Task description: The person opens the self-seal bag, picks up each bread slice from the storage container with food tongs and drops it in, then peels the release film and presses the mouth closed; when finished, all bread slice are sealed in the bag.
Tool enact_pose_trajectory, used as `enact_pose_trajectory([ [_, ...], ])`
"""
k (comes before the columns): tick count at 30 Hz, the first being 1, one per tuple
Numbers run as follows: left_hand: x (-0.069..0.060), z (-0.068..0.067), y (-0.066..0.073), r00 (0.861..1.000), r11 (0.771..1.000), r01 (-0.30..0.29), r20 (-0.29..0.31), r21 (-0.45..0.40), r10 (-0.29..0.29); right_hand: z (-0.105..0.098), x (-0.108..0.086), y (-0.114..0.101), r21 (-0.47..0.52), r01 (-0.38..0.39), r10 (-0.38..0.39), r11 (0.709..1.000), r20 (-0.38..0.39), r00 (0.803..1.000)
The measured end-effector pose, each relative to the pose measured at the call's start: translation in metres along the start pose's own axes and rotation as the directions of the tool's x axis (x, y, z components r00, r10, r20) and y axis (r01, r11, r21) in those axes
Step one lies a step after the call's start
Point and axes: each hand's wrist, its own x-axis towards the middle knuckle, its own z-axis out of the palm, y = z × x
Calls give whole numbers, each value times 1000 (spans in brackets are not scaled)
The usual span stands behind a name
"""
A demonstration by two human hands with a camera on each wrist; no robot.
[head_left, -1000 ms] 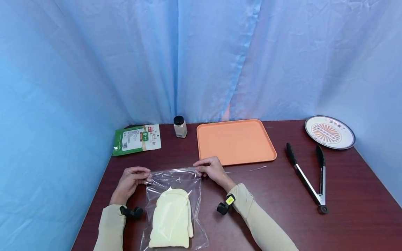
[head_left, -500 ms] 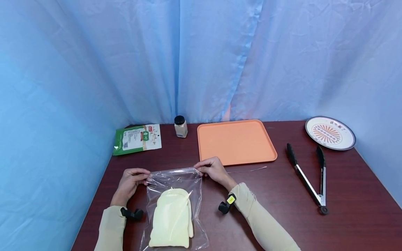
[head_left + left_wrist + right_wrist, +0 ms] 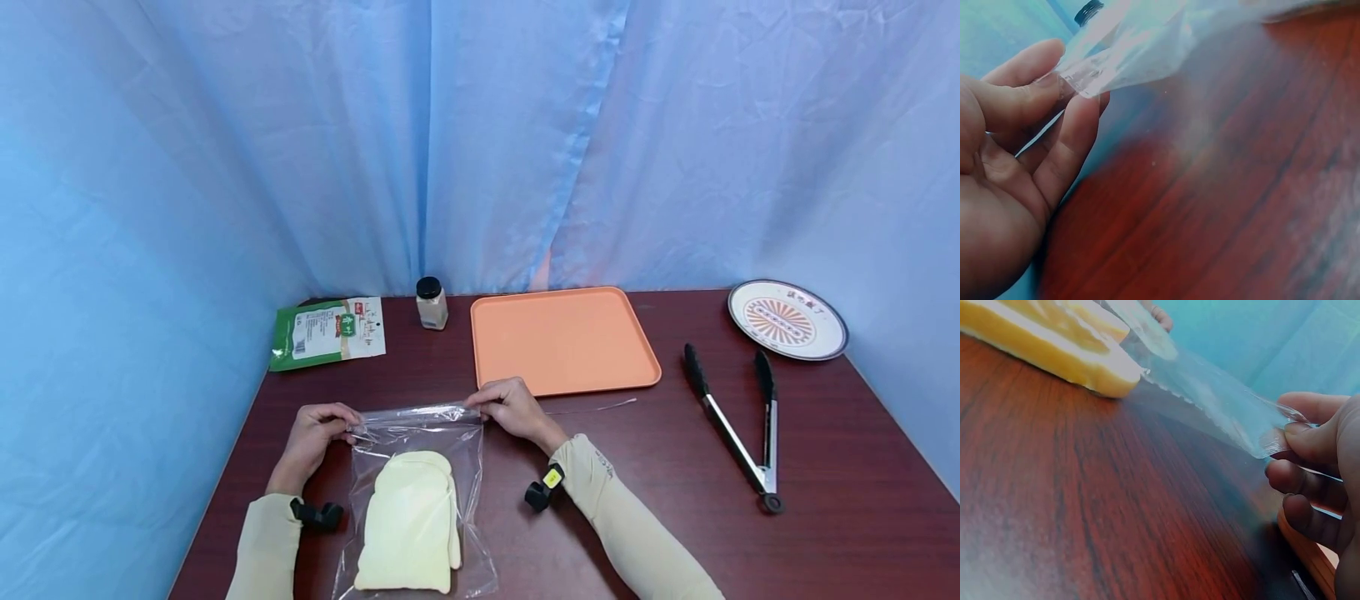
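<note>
A clear plastic bag [image 3: 468,492] lies at the front of the table with pale yellow bread slices [image 3: 408,525] inside, stacked slightly askew. At the bag's far left corner, my left hand [image 3: 311,437] pinches the film between thumb and fingers. My right hand [image 3: 513,410] pinches the far right corner, so the top edge is stretched between both hands and looks folded over. In the left wrist view the film [image 3: 1141,56] runs out from the thumb and fingertips. The right wrist view shows the bread [image 3: 1085,359] behind the film, near the table surface.
Beyond the right hand lies an orange tray [image 3: 562,342], with a thin twist tie [image 3: 600,407] before it. Black-tipped tongs [image 3: 738,442] lie spread at right, near a patterned plate [image 3: 787,321]. A green-and-white packet [image 3: 326,333] and a black-capped jar [image 3: 431,304] stand at back left.
The bag's top edge has turned over into a flatter, shinier band between my hands. Both hands have shifted only slightly, keeping their pinch on the corners.
</note>
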Motion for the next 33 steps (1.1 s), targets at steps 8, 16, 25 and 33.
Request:
enact_pose_trajectory([
  [8, -1, 1, -2, 998, 997, -57, 11, 52, 56, -1, 0, -1, -80, 51, -50, 996, 12, 999],
  [16, -2, 2, -1, 998, 995, -67, 0, 77, 68, -5, 0, 2, -118, 139, -135, 983, 38, 990],
  [25, -1, 5, -1, 995, 971, -83, -33, 226, 93, -9, 1, 3, -219, 127, -118, 967, 51, 992],
  [33, -2, 8, 0, 996, 963, -59, -42, 263, 72, -12, 0, 4, -251, 128, -110, 959, 84, 990],
])
